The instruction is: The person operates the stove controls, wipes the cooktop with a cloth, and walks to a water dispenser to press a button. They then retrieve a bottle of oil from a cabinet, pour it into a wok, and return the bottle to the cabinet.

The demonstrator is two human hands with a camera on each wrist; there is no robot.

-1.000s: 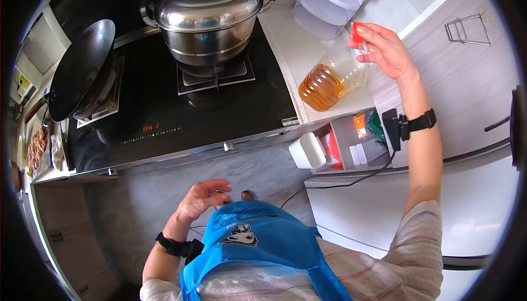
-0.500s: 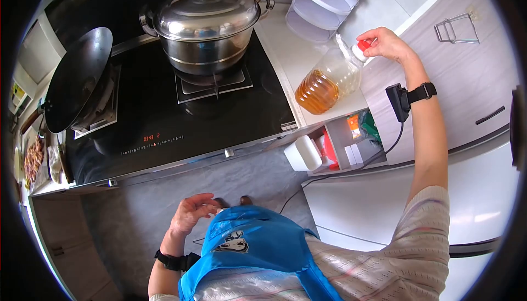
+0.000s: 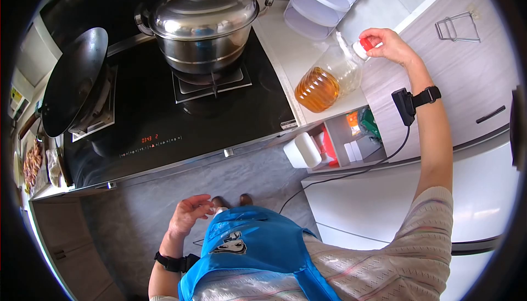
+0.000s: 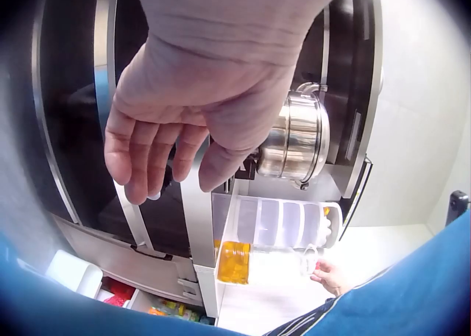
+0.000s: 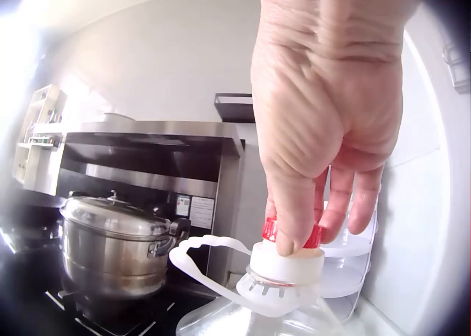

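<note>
My right hand (image 3: 388,46) pinches the red cap (image 5: 312,237) on the white neck of a large clear plastic oil bottle (image 3: 318,88). The bottle stands on the counter right of the cooktop, with amber oil in its lower part. In the right wrist view the thumb lies against the cap, and a white carrying handle (image 5: 193,261) loops out from the neck. My left hand (image 3: 189,213) hangs in front of the blue apron (image 3: 247,235), its fingers loosely bent around nothing. The left wrist view shows that same hand (image 4: 199,115) palm-on, holding nothing.
A lidded steel pot (image 3: 206,32) sits on the right burner, and a dark wok (image 3: 77,81) leans on the left one. Clear stacked bins (image 3: 324,4) stand behind the bottle. Below it a drawer (image 3: 343,146) is open, a white container (image 3: 303,151) at its front. A cable (image 3: 351,173) hangs from the right wrist.
My right hand has come down onto the bottle's neck, the red cap between its fingers, and stays there. The left hand has shifted slightly left and down. The bottle stays on the counter.
</note>
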